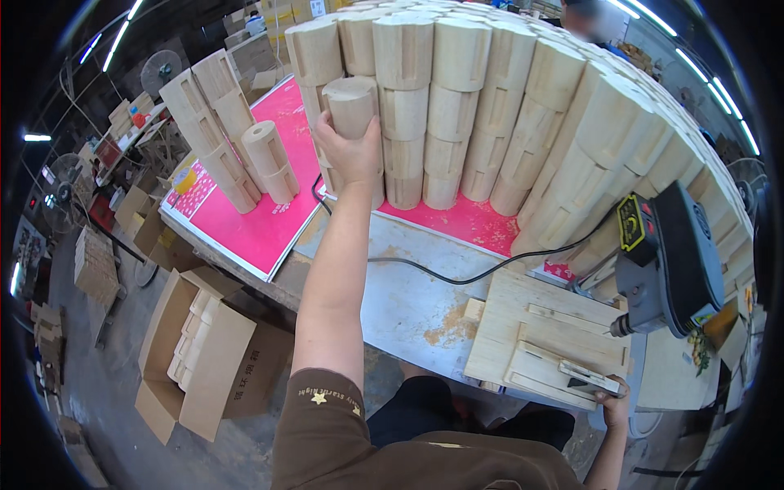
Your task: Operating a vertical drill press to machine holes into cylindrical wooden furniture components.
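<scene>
My left hand (353,153) reaches out to the stacked wood and is closed around a pale wooden cylinder (353,113), with thumb and fingers on its sides. This cylinder stands in front of tall columns of similar wooden cylinders (404,53), many with slots cut in their sides. My right hand (614,402) is low at the right, its fingers curled on the end of a narrow wooden strip with a dark slot (590,377). That strip lies on a wooden jig board (498,327) with raised rails. Beside the board is a drill press (670,261), its chuck (622,326) above the board's right side.
A black cable (457,281) crosses the white tabletop (400,302). Shorter stacks of cylinders (216,155) stand on pink sheeting (253,237) at the left. An open cardboard box (220,376) with pale wooden pieces is on the floor. Sawdust (452,327) lies by the board.
</scene>
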Demonstrator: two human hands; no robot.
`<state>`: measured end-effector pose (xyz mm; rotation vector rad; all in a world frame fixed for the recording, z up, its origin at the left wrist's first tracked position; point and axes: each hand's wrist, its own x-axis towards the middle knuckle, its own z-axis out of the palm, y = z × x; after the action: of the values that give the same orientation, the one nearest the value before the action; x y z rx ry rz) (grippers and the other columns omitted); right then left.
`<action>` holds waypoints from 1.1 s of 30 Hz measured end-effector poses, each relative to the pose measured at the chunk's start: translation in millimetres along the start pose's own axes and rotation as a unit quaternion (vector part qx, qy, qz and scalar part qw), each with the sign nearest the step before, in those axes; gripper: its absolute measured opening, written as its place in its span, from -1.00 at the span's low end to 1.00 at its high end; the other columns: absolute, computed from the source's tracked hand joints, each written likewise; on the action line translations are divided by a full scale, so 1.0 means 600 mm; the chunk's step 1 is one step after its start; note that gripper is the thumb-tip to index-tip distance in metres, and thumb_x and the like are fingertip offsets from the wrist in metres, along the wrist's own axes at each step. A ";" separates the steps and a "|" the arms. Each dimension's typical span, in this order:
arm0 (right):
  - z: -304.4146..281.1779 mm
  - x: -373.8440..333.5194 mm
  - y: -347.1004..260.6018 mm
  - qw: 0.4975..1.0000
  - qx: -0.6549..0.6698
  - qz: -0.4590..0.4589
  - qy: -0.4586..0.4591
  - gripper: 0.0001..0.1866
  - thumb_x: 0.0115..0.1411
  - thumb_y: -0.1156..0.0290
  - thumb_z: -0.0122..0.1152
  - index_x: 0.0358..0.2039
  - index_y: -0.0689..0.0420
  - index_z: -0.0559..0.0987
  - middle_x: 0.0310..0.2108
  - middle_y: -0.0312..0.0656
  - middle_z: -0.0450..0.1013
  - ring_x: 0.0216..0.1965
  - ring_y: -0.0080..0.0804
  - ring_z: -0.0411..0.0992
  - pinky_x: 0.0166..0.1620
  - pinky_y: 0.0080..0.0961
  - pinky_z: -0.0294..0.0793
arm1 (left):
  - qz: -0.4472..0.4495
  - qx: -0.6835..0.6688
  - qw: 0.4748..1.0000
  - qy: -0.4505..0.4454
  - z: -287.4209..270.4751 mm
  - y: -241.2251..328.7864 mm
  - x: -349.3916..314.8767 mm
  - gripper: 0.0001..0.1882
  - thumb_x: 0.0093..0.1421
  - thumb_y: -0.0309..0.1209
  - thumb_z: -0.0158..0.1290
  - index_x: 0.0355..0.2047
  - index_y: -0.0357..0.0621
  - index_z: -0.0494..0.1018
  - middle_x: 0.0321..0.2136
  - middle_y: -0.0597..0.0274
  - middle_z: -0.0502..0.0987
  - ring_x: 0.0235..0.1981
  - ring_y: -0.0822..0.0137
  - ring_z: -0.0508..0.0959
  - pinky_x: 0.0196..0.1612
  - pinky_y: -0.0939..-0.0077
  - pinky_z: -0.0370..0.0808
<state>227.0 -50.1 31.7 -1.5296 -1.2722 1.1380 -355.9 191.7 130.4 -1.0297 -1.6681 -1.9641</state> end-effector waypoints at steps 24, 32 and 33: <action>-0.057 0.099 0.008 0.989 -0.037 -0.128 -0.063 -0.64 -0.14 0.64 0.23 -0.24 0.19 0.48 -0.24 -0.30 0.40 -0.20 -0.50 0.34 -0.11 -0.59 0.34 | -0.327 -0.188 0.586 -0.717 -0.208 0.283 -0.389 -0.58 -0.05 -0.46 0.22 -0.18 -0.41 0.45 -0.32 0.15 0.55 -0.34 0.50 0.51 -0.24 0.63 0.44; -0.062 0.092 0.007 0.965 0.165 -0.105 -0.173 -0.70 -0.03 0.63 0.21 -0.23 0.19 0.49 -0.25 -0.33 0.42 -0.22 -0.59 0.38 -0.11 -0.66 0.37 | -0.320 -0.167 0.515 -0.777 -0.167 0.296 -0.408 -0.57 -0.07 -0.43 0.24 -0.18 -0.39 0.46 -0.32 0.12 0.56 -0.33 0.47 0.53 -0.20 0.63 0.42; -0.064 0.092 0.007 0.965 0.166 -0.106 -0.172 -0.70 -0.03 0.63 0.21 -0.23 0.19 0.49 -0.25 -0.33 0.42 -0.22 -0.59 0.38 -0.11 -0.66 0.37 | -0.315 -0.179 0.501 -0.786 -0.164 0.297 -0.408 -0.57 -0.07 -0.42 0.24 -0.19 -0.39 0.46 -0.32 0.13 0.56 -0.32 0.47 0.53 -0.19 0.63 0.42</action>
<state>269.3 2.2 29.8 -0.9533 -1.3490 1.4318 -98.9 12.3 72.7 -3.5014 -2.6117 -1.3668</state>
